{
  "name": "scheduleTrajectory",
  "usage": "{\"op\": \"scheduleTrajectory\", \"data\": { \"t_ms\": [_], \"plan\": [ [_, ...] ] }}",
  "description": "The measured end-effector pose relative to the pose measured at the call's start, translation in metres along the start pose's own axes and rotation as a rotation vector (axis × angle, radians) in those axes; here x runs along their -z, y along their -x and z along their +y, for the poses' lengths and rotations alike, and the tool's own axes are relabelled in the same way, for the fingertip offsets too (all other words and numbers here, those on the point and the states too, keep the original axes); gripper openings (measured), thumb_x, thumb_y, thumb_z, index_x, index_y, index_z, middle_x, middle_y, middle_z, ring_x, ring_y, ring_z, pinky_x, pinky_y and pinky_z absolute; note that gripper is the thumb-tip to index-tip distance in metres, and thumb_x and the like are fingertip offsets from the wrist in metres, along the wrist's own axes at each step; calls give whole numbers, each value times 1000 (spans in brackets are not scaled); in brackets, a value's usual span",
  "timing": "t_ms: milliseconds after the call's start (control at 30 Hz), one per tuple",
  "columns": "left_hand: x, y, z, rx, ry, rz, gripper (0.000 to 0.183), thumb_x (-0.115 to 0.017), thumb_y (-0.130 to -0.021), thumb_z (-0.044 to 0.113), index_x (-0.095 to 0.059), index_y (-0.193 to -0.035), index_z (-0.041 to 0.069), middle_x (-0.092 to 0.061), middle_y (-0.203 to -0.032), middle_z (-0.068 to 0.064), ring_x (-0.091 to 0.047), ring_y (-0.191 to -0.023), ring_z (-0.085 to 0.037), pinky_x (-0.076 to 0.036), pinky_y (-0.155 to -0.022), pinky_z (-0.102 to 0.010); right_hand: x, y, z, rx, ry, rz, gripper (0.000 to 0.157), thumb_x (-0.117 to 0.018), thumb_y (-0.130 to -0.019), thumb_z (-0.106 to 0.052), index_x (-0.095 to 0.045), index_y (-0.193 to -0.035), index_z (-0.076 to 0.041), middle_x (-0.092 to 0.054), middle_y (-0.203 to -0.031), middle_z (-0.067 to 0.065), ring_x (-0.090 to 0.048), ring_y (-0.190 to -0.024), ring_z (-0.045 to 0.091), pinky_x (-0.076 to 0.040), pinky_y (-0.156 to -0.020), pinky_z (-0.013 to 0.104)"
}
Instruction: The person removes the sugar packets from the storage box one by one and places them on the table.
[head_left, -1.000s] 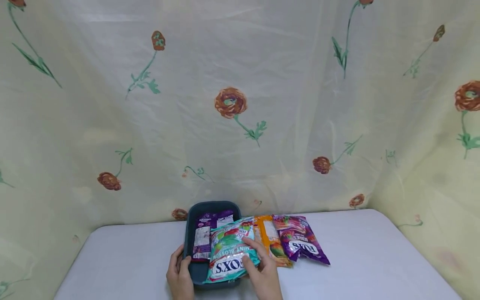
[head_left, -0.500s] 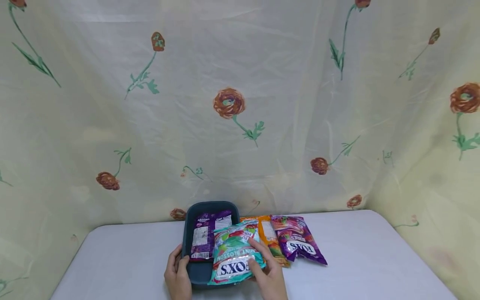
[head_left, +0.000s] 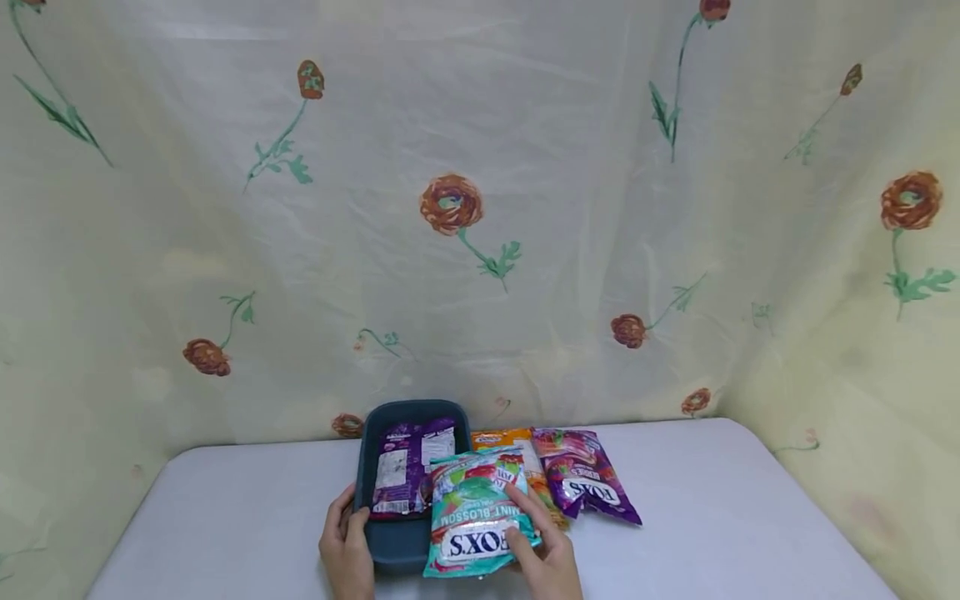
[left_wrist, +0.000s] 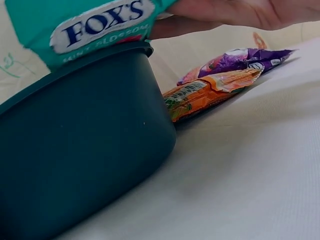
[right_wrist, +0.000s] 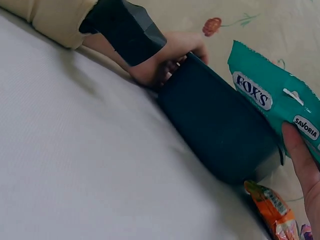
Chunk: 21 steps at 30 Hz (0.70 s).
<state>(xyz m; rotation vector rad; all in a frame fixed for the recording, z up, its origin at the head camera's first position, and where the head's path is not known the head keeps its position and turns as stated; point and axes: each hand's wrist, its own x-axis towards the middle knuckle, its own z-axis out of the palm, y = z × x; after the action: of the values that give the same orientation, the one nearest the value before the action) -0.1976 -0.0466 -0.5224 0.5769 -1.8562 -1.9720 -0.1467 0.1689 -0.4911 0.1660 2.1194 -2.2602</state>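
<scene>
My left hand (head_left: 347, 543) grips the left wall of a dark blue-green plastic basin (head_left: 397, 542), thumb over the rim. In my right hand (head_left: 546, 546) is a teal bag of Fox's Mint Blossom candy (head_left: 474, 512), pinched at its right edge with the thumb on its front. The candy bag overlaps the basin's right front rim, and in the left wrist view it sits just above that rim. Inside the basin lie purple candy bags (head_left: 401, 471) with white label panels. The teal bag's back side, with a hang hole, faces the right wrist view.
Right of the basin, an orange candy bag (head_left: 540, 479) lies on the white table (head_left: 697, 517), partly hidden behind the teal bag. A purple Fox's Berries bag (head_left: 587, 475) lies beside it. A flower-printed curtain (head_left: 555, 250) hangs behind the table.
My right hand has drawn the teal candy bag rightward and slightly toward me, uncovering more of the basin. The left hand keeps its hold on the basin. The head view has shifted slightly.
</scene>
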Motion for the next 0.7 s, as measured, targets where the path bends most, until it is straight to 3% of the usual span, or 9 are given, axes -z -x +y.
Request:
{"op": "scheduleTrajectory", "data": {
  "t_ms": [167,433,700],
  "plan": [
    [1,0,0,-5,11,-4,39,-45,-90,6,-55,-128,0,-57,-127,-25,-53,-118,-31,-36,-73,1,4,2,3,15,-3,3,55,-59,-91,-23,-41,-143,-16,-5,-158,20,-64,-99,21,-57,-77,35],
    [0,1,1,16,29,-11,40,-45,-90,5,-54,-128,-1,-56,-128,-26,-53,-119,-32,-37,-75,-2,8,6,4,15,-4,-2,58,-60,-91,-28,-40,-144,-14,-4,-158,22,-62,-102,21,-57,-79,36],
    [0,0,2,15,16,-9,41,-44,-90,6,-53,-129,0,-55,-129,-25,-52,-120,-32,-37,-75,-2,13,9,10,43,25,30,59,-61,-90,-30,-41,-143,-13,-13,-157,20,-58,-106,23,-57,-76,36]
  ]
}}
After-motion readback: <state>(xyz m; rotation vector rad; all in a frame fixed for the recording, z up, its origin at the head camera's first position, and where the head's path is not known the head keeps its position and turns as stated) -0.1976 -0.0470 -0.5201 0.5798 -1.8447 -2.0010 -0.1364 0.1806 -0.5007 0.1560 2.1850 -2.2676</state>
